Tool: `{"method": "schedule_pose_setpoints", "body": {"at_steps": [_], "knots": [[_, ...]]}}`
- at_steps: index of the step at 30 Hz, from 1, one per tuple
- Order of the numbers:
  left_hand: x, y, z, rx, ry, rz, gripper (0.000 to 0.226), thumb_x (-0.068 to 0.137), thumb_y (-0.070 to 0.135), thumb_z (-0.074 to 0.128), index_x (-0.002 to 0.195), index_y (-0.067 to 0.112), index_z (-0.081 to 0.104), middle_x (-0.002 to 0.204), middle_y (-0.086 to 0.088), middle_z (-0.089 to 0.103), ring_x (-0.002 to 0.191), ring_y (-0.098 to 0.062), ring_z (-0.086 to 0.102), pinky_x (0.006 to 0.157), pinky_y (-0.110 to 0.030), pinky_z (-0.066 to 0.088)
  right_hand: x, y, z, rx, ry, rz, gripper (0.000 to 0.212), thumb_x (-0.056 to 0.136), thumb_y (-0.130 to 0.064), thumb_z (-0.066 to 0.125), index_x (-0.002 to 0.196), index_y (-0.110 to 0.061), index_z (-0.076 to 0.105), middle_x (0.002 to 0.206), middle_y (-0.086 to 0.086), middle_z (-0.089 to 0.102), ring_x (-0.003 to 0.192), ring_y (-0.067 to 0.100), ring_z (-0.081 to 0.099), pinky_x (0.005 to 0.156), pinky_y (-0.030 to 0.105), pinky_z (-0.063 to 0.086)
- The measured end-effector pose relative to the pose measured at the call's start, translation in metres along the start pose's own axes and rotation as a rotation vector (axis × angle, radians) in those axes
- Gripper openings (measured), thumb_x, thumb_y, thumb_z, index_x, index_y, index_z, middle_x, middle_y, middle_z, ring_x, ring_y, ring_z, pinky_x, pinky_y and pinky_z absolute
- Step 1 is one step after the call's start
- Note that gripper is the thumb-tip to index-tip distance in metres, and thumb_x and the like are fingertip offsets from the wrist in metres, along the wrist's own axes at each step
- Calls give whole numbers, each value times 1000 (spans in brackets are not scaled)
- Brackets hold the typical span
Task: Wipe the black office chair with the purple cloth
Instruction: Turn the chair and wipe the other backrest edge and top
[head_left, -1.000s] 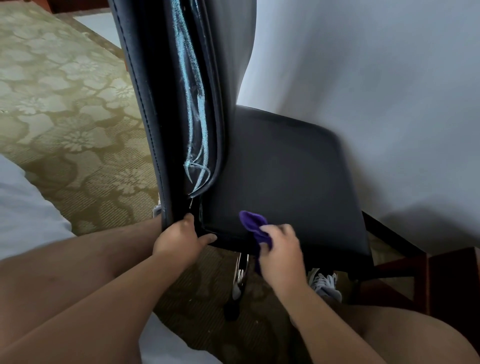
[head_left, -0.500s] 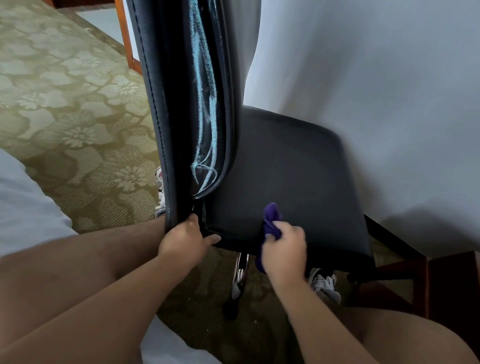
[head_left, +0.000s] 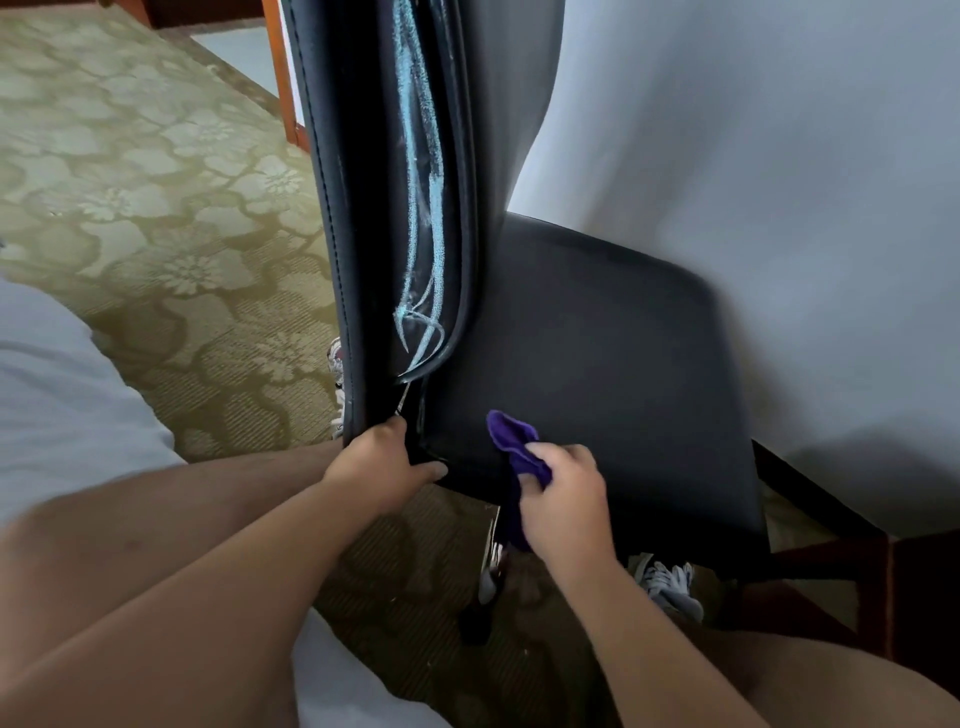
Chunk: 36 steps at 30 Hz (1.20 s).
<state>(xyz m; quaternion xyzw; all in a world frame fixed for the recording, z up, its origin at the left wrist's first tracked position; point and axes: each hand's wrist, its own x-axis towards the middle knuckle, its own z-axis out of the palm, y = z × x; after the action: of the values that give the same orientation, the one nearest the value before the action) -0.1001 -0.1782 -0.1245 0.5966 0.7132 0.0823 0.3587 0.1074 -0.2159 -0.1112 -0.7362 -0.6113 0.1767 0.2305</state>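
Where the chair stands: the black office chair (head_left: 597, 364) sits on the carpet, with its seat close to the wall.
Floor: olive-gold carpet (head_left: 156, 182) with a pale flower pattern, running up to a reddish wooden post (head_left: 283, 78) at the top.
Wall: a plain pale wall (head_left: 753, 156), with the chair's shadow low on it.
Room edges: white fabric (head_left: 62, 389) at the left; dark wooden furniture (head_left: 883, 571) at the lower right; a grey-white sneaker (head_left: 670, 587) on the floor under the seat's near side.
Chair surface: smooth black upholstery with a stitched seam down the backrest (head_left: 363, 208).
Marks: pale blue chalk-like strokes (head_left: 421, 234) run down the backrest's side, loose lines and loops rather than letters.
Left hand: the left hand (head_left: 379, 467) grasps the bottom of the backrest, fingers curled round it, thumb lying along the seat's near corner.
Right hand: the right hand (head_left: 566, 504) has its fingers clenched on the bunched cloth.
Cloth: the purple cloth (head_left: 511, 436) lies on the seat's near edge just beside the backrest, one end poking up past the fingers, the other hanging below the seat.
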Motion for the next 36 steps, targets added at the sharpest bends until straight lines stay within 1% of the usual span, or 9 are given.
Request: {"method": "schedule_pose_setpoints", "body": {"at_steps": [4,7,9,14,19,22,27,33,36], "knots": [[-1,-2,-7,67,-109,50,61,80,49,75,119,11,48,110,-9,66,103,-27,63,89,-37,52,-1,18,-8,54,75,89,33,90,-16,71,122,-22,66,102,-14,48,85,0,53,73,11,39],[-8,-2,-31,213,-261,93,55,85,52,68,123,15,54,119,-4,63,108,-24,60,88,-31,48,-2,-2,6,75,62,27,36,89,-11,70,124,-18,66,107,-7,51,97,12,57,82,26,49],[-14,-1,-50,254,-278,83,46,89,55,60,114,17,66,112,-2,66,102,-21,62,88,-31,50,-3,-19,16,102,32,-67,35,89,-9,70,123,-16,67,110,-3,53,101,18,57,86,31,52],[-41,-5,-81,208,123,-156,55,71,72,58,84,19,65,80,3,64,75,-20,62,56,-26,45,-1,-44,32,114,-24,-157,37,90,-10,69,126,-16,66,116,1,55,107,19,56,89,32,53],[-37,5,-84,165,167,-136,48,73,64,65,106,30,64,100,3,67,93,-23,65,81,-36,56,-1,-49,37,81,-117,-298,37,89,-7,68,123,-21,70,119,-3,59,109,19,52,90,35,52],[-27,6,-81,169,262,-118,34,79,49,60,95,21,68,84,0,63,83,-28,63,71,-32,52,-1,-51,41,13,-156,-401,37,90,-5,65,122,-22,71,123,-7,59,108,18,47,84,33,51],[-14,0,-77,154,318,-112,30,82,47,57,76,18,61,70,1,57,73,-27,59,61,-30,43,19,-77,54,-99,-233,-577,33,88,-6,62,117,-19,74,116,-1,59,98,24,41,73,35,46],[-5,-9,-76,122,338,-94,31,84,47,58,97,22,69,82,-3,63,85,-33,64,65,-31,46,67,-125,68,-189,-337,-505,29,85,-12,60,104,-23,77,112,1,63,106,31,46,81,39,52],[-1,-10,-80,70,343,-82,28,87,46,55,96,23,70,90,-6,68,87,-33,64,69,-34,50,78,-129,68,-93,-331,-380,35,82,-7,59,105,-24,78,111,1,66,105,29,52,82,38,53]]}}
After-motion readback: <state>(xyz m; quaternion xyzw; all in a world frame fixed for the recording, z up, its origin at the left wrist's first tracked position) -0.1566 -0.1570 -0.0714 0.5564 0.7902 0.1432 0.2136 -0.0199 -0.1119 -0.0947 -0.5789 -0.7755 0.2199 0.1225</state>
